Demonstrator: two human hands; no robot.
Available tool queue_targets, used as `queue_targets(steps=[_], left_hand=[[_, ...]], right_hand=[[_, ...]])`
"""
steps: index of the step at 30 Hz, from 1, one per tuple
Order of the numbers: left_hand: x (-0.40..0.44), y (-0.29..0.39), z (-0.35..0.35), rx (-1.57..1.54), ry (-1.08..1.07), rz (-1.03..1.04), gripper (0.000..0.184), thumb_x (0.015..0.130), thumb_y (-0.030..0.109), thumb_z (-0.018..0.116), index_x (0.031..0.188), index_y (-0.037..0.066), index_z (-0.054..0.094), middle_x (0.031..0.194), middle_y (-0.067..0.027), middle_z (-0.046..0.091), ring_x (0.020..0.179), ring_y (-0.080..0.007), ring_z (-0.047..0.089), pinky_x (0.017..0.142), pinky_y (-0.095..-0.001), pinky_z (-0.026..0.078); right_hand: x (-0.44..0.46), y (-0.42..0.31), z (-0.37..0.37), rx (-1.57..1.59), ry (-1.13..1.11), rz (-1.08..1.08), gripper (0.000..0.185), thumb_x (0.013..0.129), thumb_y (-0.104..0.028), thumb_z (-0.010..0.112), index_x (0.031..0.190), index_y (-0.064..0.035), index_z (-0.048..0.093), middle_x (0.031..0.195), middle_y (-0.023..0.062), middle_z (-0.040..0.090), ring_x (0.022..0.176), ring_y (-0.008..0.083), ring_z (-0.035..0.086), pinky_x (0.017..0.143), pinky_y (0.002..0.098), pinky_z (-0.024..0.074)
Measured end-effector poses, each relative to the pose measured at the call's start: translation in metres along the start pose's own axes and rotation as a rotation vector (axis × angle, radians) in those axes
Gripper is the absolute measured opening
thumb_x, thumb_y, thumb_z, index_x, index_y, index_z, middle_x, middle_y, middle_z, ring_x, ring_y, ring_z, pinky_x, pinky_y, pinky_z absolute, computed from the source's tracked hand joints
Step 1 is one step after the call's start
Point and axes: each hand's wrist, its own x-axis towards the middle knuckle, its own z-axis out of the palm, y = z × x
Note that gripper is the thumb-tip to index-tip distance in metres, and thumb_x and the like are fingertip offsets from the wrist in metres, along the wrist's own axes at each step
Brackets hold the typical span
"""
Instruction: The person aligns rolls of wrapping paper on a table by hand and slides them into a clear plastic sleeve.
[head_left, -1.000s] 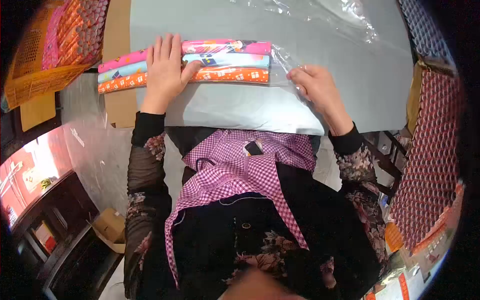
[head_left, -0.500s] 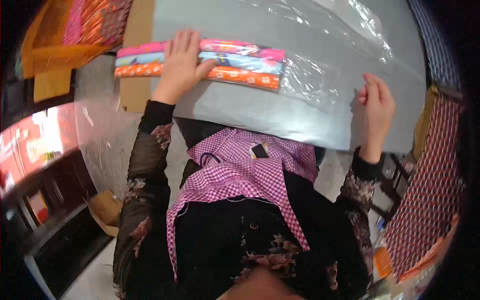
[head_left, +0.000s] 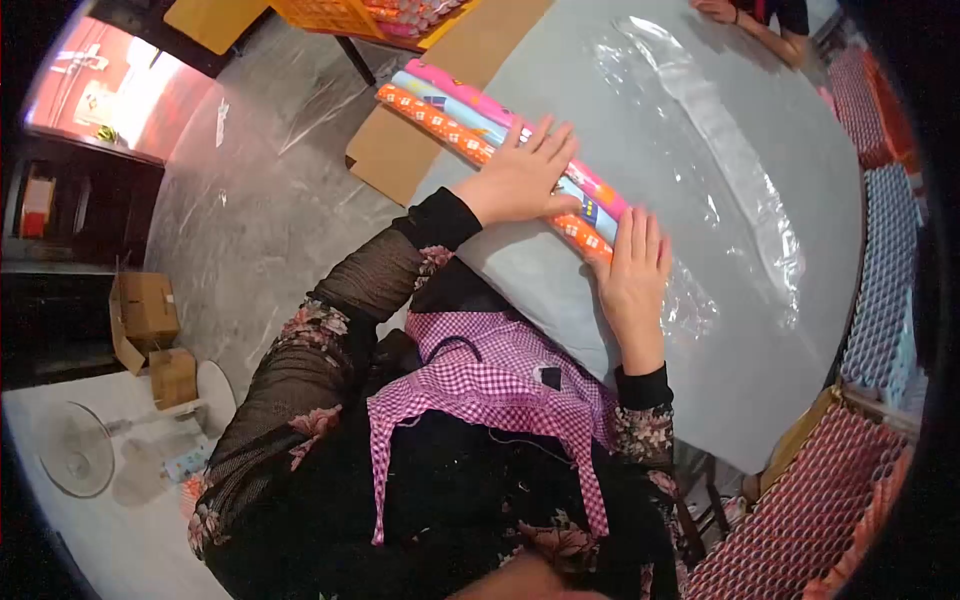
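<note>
Three wrapped rolls lie side by side on the grey table (head_left: pixel 560 60): a pink roll (head_left: pixel 460 93), a light blue roll (head_left: pixel 455 108) and an orange roll (head_left: pixel 430 118) with white marks. Across their middle rests my left hand (head_left: pixel 522 175), palm down with fingers spread. My right hand (head_left: pixel 635 275) lies flat over their near right end, its fingers stretched out. Clear plastic film (head_left: pixel 690 305) extends from that end, to the right of my right hand.
More clear film (head_left: pixel 720 140) lies along the table. Cardboard (head_left: pixel 395 155) sits under the rolls' left end. A co-worker's arm (head_left: pixel 765 35) reaches in at the far edge. Stacks of rolls (head_left: pixel 800 500) stand at the right, an orange crate (head_left: pixel 325 15) at the top left.
My view has turned, so the rolls now slant. My right hand has come back from the bare table to the rolls' right end. My left hand has stayed on the rolls.
</note>
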Motion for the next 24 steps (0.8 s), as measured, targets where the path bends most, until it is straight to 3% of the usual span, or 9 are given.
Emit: queue_targets(steps=[7,9,11,13,15,16,18,21,24], left_hand=[[-0.008,-0.032,-0.002,-0.140,0.053,-0.031,0.077,0.088,0.059,0.051,0.139,0.003,0.044,0.148,-0.0222,0.039,0.141,-0.0404,0.030,0.112,-0.0601,0.020],[-0.025,-0.071,-0.014,0.276,0.062,0.078,0.065,0.088,0.054,0.053,0.135,0.009,0.049,0.147,-0.0205,0.041,0.140,-0.0405,0.031,0.112,-0.0607,0.020],[-0.033,-0.112,-0.016,0.047,-0.065,-0.287,0.055,0.089,0.046,0.053,0.133,0.012,0.050,0.145,-0.0189,0.042,0.139,-0.0415,0.032,0.111,-0.0619,0.020],[-0.051,-0.148,-0.031,0.323,-0.239,-0.232,0.055,0.092,0.041,0.051,0.138,0.013,0.044,0.149,-0.0158,0.039,0.141,-0.0421,0.029,0.111,-0.0629,0.018],[-0.072,-0.174,-0.017,-0.096,0.030,-0.417,0.057,0.094,0.040,0.048,0.144,0.015,0.038,0.154,-0.0124,0.033,0.143,-0.0415,0.025,0.111,-0.0630,0.016],[-0.077,-0.183,-0.016,-0.092,-0.036,-0.428,0.060,0.096,0.041,0.047,0.147,0.013,0.034,0.157,-0.0102,0.028,0.144,-0.0404,0.022,0.112,-0.0619,0.016],[-0.086,-0.190,-0.005,-0.049,-0.009,-0.362,0.060,0.097,0.041,0.047,0.148,0.011,0.034,0.157,-0.0106,0.028,0.144,-0.0398,0.022,0.112,-0.0603,0.017],[-0.097,-0.144,-0.039,0.082,0.080,-0.276,0.061,0.097,0.039,0.046,0.148,0.007,0.033,0.155,-0.0113,0.031,0.144,-0.0374,0.022,0.114,-0.0558,0.016],[-0.097,-0.126,-0.045,0.131,0.025,-0.215,0.062,0.096,0.038,0.050,0.147,0.007,0.035,0.154,-0.0114,0.033,0.144,-0.0351,0.023,0.116,-0.0528,0.014]], right_hand=[[-0.006,0.007,-0.005,-0.052,-0.045,-0.013,0.069,0.094,-0.038,0.056,0.143,0.0043,0.035,0.148,0.0201,0.038,0.138,0.0378,0.034,0.112,0.0542,0.0245],[-0.009,0.008,-0.010,-0.051,-0.060,-0.005,0.069,0.093,-0.039,0.055,0.143,0.0042,0.035,0.148,0.0200,0.038,0.138,0.0377,0.034,0.112,0.0540,0.0246],[-0.017,0.011,-0.015,-0.048,-0.081,0.008,0.070,0.093,-0.040,0.055,0.143,0.0042,0.035,0.148,0.0198,0.038,0.138,0.0376,0.034,0.112,0.0538,0.0248],[-0.023,0.020,-0.021,-0.038,-0.080,-0.031,0.071,0.093,-0.041,0.055,0.143,0.0042,0.035,0.148,0.0194,0.038,0.137,0.0372,0.035,0.112,0.0532,0.0248],[-0.029,0.027,-0.024,-0.054,-0.135,-0.010,0.073,0.093,-0.045,0.053,0.144,0.0033,0.034,0.149,0.0192,0.037,0.138,0.0370,0.034,0.112,0.0528,0.0242],[-0.029,0.030,-0.027,-0.053,-0.168,-0.013,0.073,0.093,-0.047,0.051,0.145,0.0025,0.034,0.150,0.0190,0.036,0.139,0.0369,0.033,0.113,0.0528,0.0234],[-0.031,0.033,-0.030,-0.044,-0.243,0.002,0.076,0.095,-0.053,0.044,0.147,0.0004,0.032,0.152,0.0183,0.034,0.141,0.0369,0.031,0.115,0.0530,0.0205],[-0.054,0.048,-0.046,-0.036,-0.206,-0.019,0.082,0.087,-0.054,0.054,0.145,0.0015,0.035,0.152,0.0168,0.035,0.141,0.0363,0.031,0.115,0.0528,0.0210],[-0.060,0.050,-0.051,-0.015,-0.219,-0.017,0.081,0.089,-0.057,0.049,0.145,0.0014,0.036,0.152,0.0166,0.036,0.141,0.0361,0.032,0.115,0.0534,0.0210]])
